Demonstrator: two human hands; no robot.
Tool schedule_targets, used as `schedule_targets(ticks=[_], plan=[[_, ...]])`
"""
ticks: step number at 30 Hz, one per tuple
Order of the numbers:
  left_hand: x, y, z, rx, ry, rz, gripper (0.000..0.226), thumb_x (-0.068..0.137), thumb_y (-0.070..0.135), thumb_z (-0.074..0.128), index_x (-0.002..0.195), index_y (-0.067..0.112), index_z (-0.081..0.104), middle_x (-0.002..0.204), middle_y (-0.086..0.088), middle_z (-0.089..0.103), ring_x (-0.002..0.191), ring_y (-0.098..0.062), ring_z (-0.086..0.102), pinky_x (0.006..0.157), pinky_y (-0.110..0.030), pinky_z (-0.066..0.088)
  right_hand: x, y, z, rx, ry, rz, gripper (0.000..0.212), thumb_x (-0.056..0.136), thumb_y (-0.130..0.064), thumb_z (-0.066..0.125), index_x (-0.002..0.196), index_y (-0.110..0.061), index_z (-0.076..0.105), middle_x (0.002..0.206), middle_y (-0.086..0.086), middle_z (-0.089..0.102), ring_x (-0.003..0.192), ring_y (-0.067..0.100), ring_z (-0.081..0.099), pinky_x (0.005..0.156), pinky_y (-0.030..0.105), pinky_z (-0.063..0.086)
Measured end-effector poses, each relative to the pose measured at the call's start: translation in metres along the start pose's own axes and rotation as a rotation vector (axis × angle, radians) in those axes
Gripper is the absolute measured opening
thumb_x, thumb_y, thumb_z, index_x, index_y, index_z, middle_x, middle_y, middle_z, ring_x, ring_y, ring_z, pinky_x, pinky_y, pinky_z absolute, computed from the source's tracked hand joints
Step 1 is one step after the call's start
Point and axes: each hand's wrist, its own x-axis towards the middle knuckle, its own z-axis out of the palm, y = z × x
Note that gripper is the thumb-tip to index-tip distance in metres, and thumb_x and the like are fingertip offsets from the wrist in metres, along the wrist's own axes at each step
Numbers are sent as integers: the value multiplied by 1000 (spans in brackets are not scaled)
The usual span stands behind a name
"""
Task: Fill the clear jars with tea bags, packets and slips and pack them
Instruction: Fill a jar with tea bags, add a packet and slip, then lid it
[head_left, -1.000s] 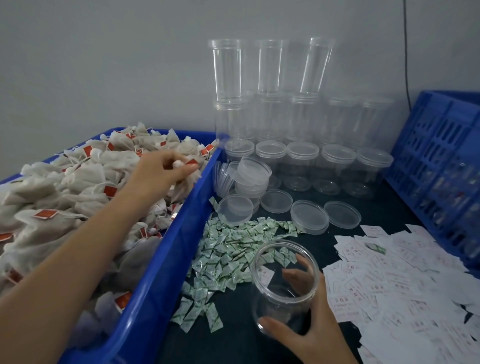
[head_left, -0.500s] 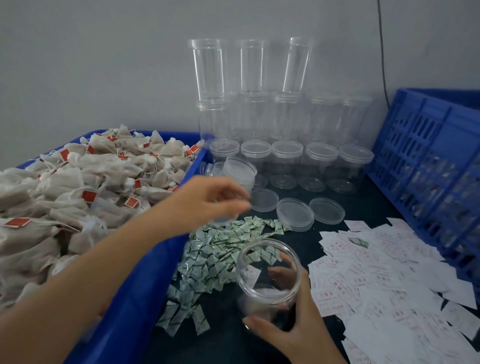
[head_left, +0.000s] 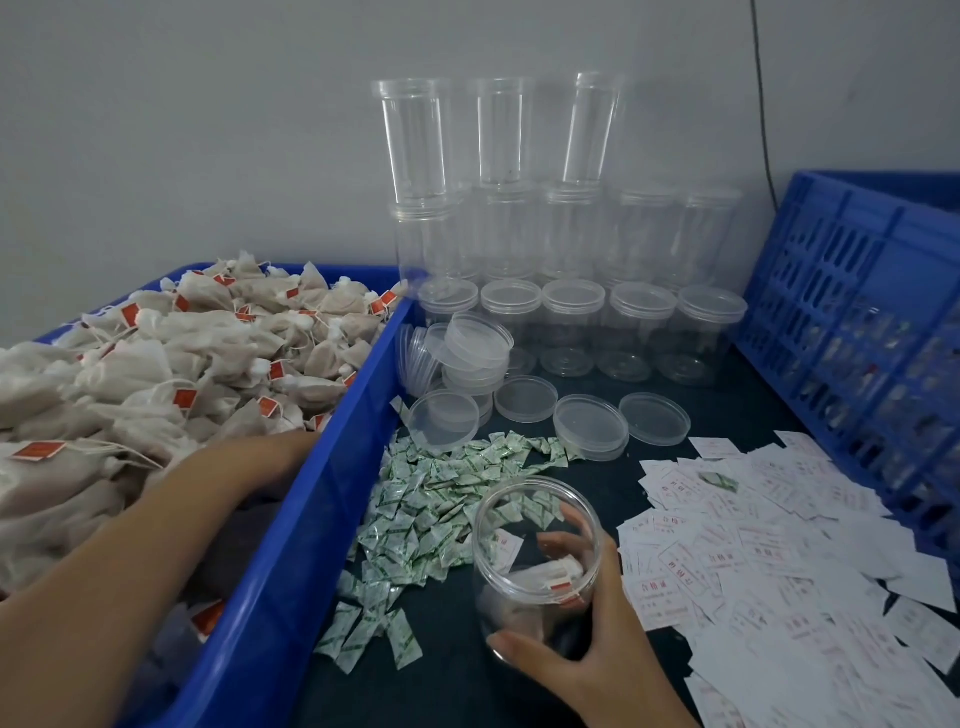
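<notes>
My right hand (head_left: 587, 660) grips an open clear jar (head_left: 535, 525) on the dark table, thumb on the near side and fingers curled round the far side. A tea bag with a red tag (head_left: 550, 574) lies inside the jar. My left hand (head_left: 270, 457) reaches into the blue bin (head_left: 322, 509) of tea bags (head_left: 171, 364); its fingers are hidden among the bags by the bin wall. Green-printed packets (head_left: 431, 493) are heaped left of the jar. White slips with red print (head_left: 769, 551) spread out on its right.
Empty clear jars (head_left: 519, 234) are stacked against the wall at the back, some with lids on. Loose clear lids (head_left: 589, 426) lie in front of them. A blue slotted crate (head_left: 857, 332) stands at the right edge.
My left hand has gone from above the jar back into the tea bag bin. A tea bag now lies in the jar. My right hand still holds the jar.
</notes>
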Motion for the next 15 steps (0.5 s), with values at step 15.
schedule_targets(ticks=[15], plan=[[-2, 5, -29, -536, 692, 130, 33, 78, 9, 73, 98, 16, 48, 86, 1, 56, 70, -13, 57, 52, -22, 39, 0, 1, 0, -4, -9, 13, 107, 51, -65, 90, 137, -63, 26, 124, -32, 49, 121, -5, 52, 86, 5, 44]])
